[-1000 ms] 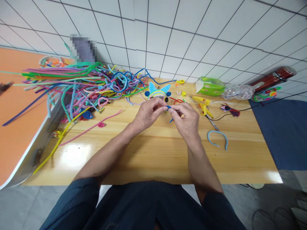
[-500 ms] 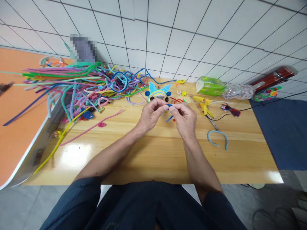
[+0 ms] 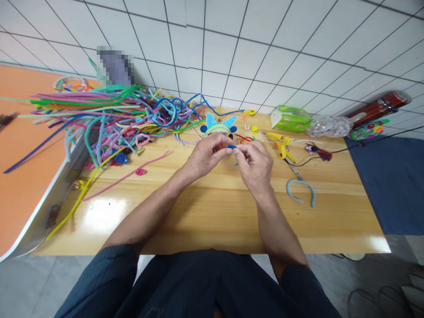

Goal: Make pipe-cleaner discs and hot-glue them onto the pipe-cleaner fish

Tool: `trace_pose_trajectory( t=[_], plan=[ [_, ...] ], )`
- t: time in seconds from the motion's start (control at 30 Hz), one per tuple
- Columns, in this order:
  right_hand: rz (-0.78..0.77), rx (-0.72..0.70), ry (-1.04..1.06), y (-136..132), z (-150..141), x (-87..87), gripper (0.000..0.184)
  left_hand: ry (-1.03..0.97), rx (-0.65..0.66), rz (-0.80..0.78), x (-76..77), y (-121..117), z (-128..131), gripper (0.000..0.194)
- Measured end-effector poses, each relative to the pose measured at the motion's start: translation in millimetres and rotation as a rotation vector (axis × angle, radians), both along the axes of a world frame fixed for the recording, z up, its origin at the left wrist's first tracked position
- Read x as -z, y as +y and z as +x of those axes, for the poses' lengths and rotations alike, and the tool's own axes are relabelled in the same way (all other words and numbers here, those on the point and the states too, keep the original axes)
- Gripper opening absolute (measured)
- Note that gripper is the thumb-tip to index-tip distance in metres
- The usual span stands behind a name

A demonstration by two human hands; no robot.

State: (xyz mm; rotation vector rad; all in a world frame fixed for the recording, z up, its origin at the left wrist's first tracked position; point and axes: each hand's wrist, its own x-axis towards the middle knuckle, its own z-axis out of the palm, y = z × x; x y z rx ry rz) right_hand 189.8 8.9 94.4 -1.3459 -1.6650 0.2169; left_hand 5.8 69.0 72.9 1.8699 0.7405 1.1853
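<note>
Between my two hands is a short dark blue pipe cleaner (image 3: 232,146). My left hand (image 3: 209,155) pinches one side of it between thumb and fingers. The other side is pinched by my right hand (image 3: 254,164), and a bit of blue shows below those fingertips. Just behind my hands stands a figure with light blue pipe-cleaner horns (image 3: 220,123) and round dark blue ears; my left hand covers its lower part. Red pipe-cleaner pieces (image 3: 244,139) lie behind my right hand.
A large heap of coloured pipe cleaners (image 3: 132,115) covers the left back. Toward the right lie a yellow glue gun (image 3: 280,143), scissors (image 3: 294,170), a curved light blue pipe cleaner (image 3: 301,183) and a green box (image 3: 289,119). A black cord (image 3: 324,154) crosses the right side.
Both hands have shifted slightly while still pinching the blue pipe cleaner. Its loose end below the right fingers is now mostly hidden.
</note>
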Motion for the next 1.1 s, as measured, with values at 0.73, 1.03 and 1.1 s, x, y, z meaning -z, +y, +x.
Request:
trace_pose_trajectory(
  t=[0.73, 1.03, 1.1],
  plan=[
    [-0.099, -0.007, 0.209, 5, -2, 5.8, 0.016, -0.319, -0.022, -0.299, 0.3, -14, 17, 0.041],
    [-0.111, -0.008, 0.121, 3, 3, 0.8, 0.016, -0.157, 0.005, -0.175, -1.6, -9, 10, 0.027],
    [-0.102, -0.028, 0.081, 2, 4, -1.3, 0.014, -0.043, -0.026, -0.047, -4.1, -7, 5, 0.016]
  ],
)
